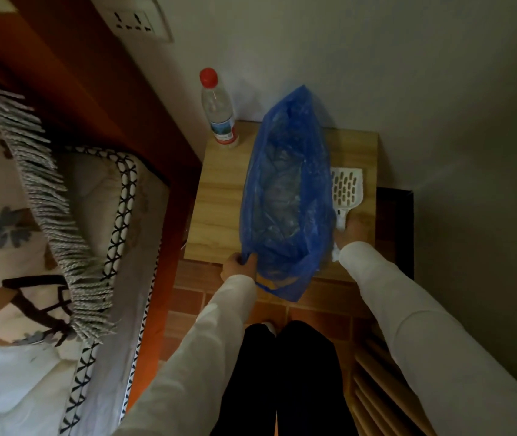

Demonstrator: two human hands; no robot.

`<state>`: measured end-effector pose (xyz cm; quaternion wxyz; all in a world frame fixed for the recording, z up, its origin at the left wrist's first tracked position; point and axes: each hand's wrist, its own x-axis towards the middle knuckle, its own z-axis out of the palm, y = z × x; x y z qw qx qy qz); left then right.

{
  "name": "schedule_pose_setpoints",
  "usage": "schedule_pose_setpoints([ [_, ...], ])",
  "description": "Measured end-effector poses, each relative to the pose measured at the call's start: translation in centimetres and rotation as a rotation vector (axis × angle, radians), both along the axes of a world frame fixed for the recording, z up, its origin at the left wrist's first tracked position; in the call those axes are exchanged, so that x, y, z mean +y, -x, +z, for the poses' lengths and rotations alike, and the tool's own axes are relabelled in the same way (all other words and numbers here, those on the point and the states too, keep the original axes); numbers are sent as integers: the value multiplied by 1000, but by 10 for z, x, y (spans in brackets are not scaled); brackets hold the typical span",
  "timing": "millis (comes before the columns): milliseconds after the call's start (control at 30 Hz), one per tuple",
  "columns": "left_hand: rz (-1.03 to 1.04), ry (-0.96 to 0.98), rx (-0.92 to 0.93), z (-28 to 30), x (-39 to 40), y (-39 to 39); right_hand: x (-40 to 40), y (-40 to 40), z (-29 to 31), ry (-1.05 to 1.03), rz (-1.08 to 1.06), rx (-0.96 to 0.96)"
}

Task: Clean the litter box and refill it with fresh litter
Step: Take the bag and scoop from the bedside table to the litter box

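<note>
My left hand [239,266] pinches the near rim of the blue plastic bag [285,196], fingers curled round the edge at the front of the desk [219,196]. My right hand [353,229] grips the handle of the white litter scoop [346,187], which lies on the desk just right of the bag. The scoop is pale, with rows of oblong slots; its long axis runs away from me, blade toward the wall and handle toward me. The bag is translucent and crumpled, held open, its long axis also running front to back, with its near end hanging over the desk's front edge. A red-capped water bottle [219,111] stands upright at the far left corner.
</note>
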<state>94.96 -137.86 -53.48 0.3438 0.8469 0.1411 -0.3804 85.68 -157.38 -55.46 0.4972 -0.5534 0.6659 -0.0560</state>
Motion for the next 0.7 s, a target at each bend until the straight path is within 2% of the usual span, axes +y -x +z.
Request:
schedule_pose_setpoints([
  [67,33,53,-19,11,3,0,-6,3,-5,5,34,-10],
  [133,80,118,-44,29,7,0,-4,5,17,-8,56,-19],
  [300,206,273,-82,94,18,0,7,12,85,-48,34,-19],
  [467,282,388,-103,166,40,0,34,17,161,-134,32,-116],
  [700,290,481,-254,262,87,5,88,17,269,-189,152,-217],
])
